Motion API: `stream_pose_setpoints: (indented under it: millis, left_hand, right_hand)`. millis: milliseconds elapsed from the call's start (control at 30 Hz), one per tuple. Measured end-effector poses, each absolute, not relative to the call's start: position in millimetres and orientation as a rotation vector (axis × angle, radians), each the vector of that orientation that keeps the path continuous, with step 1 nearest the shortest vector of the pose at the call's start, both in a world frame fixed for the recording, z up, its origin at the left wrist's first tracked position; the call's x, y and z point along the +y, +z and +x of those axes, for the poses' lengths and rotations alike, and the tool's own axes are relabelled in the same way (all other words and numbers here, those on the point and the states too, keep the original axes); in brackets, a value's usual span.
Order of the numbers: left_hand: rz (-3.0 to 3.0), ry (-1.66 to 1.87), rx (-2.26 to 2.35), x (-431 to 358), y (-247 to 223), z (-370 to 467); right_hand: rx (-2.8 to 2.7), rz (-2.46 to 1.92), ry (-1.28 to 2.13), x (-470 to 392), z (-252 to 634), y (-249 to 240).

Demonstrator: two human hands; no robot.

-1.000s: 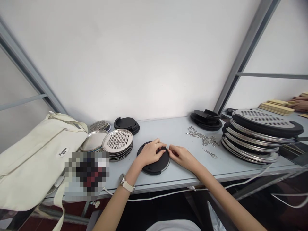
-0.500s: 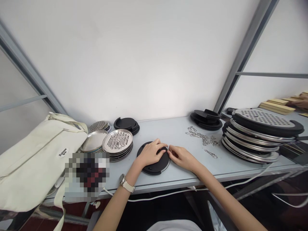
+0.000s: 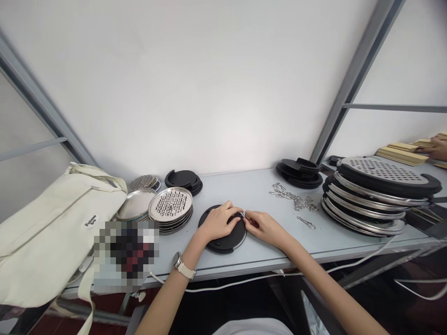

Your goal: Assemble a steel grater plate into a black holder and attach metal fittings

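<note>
A black round holder (image 3: pixel 223 244) lies flat on the table in front of me, with a thin silvery rim showing along its right edge. My left hand (image 3: pixel 220 222) rests over it, with curled fingers gripping near its upper right edge. At that same edge my right hand (image 3: pixel 260 226) is closed in a pinch, its fingertips close to those of the left. A small silvery metal piece (image 3: pixel 243 214) shows at the right fingertips; its full shape is hidden. Right of my hands lie several loose metal spring clips (image 3: pixel 296 201), one single clip (image 3: pixel 306 223) nearer me.
Left stand stacked metal grater discs (image 3: pixel 173 205), plain metal discs (image 3: pixel 137 204) and black holders (image 3: pixel 183 179), beside a cream bag (image 3: pixel 52 237). Behind right are more black holders (image 3: pixel 299 173). A tall stack of assembled graters (image 3: pixel 366 204) stands right; beyond it, another person's hand (image 3: pixel 438 150) touches yellowish pieces.
My hands and the black holder stay almost still. At the far right, the other person's hand has shifted slightly.
</note>
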State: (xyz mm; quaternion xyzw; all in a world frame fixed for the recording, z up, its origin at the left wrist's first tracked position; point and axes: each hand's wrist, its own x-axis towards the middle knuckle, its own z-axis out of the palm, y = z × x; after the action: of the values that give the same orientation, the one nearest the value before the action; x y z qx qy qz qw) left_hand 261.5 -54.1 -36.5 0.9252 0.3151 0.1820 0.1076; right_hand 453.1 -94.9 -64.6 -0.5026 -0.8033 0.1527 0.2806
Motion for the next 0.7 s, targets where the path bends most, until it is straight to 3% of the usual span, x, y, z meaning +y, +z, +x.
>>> stream_pose_setpoints:
  millis: [700]
  left_hand:
    - [2.705,0.554,0.918,-54.0,-36.8,262.1]
  right_hand:
    - [-2.156,-1.347,0.381,-96.4,453.2,-63.1]
